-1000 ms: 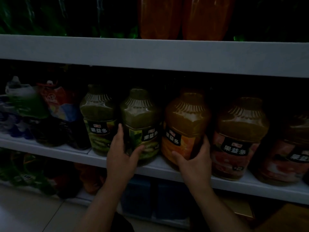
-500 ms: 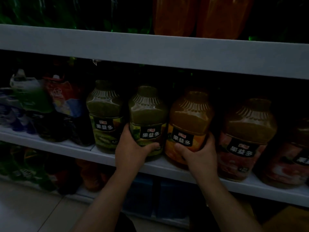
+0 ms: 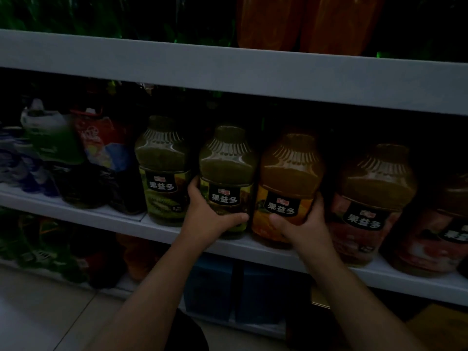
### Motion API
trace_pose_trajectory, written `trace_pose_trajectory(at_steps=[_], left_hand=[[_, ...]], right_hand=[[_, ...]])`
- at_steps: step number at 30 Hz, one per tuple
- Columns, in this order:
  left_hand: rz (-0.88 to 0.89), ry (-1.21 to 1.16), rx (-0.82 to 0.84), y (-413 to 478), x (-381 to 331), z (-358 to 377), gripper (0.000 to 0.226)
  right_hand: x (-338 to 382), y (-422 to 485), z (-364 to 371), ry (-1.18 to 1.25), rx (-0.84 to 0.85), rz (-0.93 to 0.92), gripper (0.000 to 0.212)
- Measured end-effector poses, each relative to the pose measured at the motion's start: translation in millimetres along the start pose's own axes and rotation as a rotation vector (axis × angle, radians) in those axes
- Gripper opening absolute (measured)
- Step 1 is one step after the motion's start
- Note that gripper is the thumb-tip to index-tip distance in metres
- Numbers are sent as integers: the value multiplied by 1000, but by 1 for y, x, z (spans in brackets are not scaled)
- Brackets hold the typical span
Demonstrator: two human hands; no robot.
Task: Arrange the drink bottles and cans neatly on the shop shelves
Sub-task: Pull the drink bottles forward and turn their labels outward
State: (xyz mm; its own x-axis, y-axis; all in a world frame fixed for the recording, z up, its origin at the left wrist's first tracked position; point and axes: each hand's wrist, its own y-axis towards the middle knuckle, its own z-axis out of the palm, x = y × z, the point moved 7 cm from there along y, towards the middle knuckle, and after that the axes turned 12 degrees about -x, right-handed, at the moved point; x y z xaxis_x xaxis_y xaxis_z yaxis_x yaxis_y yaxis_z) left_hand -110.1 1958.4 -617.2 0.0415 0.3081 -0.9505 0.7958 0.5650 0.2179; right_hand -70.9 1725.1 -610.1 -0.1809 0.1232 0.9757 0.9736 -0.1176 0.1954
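Observation:
A row of large juice bottles stands on the middle shelf (image 3: 121, 219) in dim light. My left hand (image 3: 207, 214) grips the lower part of a green juice bottle (image 3: 226, 171), thumb across its front. My right hand (image 3: 301, 224) grips the base of the orange juice bottle (image 3: 288, 178) beside it. Both bottles stand upright, touching each other, labels facing me. Another green juice bottle (image 3: 162, 163) stands to the left, and a red-labelled bottle (image 3: 372, 196) to the right.
Mixed packets and pouches (image 3: 76, 148) crowd the shelf's left end. A further red bottle (image 3: 443, 224) sits at the far right. Orange bottles (image 3: 304, 21) stand on the upper shelf (image 3: 228, 69). Blue boxes (image 3: 228, 290) and bags fill the bottom shelf; pale floor lies at lower left.
Both hands have closed more firmly round their bottles. The green and orange bottles have turned so their labels face forward and now stand close together.

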Motion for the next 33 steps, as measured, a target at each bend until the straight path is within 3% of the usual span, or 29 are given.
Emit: trace_pose_trajectory(at_steps=[3,8,17,22,24,27,33], left_hand=[[111,89,-144,-8,-7,3,130],[150,198,-224,-7,-8,3,127],[119,253,-131,-3,-10,-7,131],[213,569,-250,-17,-22,-28,115],[259,586,-284,-21,-26,-34,101],[248,555,-267,-19,-27,-34,98],[233,550,-222,-23,-25,-32,99]], right_hand=[[9,-4,6,-97,-167,-108,129],[9,-3,0,-158,-327,-174,120],[9,8,-4,-76,-144,-183,108],[9,-9,-7,-110,-180,-167,97],[12,-28,-5,-197,-281,-245,93],[24,-59,8,-276,-390,-444,81],[70,-79,40,-297,-358,-810,53]])
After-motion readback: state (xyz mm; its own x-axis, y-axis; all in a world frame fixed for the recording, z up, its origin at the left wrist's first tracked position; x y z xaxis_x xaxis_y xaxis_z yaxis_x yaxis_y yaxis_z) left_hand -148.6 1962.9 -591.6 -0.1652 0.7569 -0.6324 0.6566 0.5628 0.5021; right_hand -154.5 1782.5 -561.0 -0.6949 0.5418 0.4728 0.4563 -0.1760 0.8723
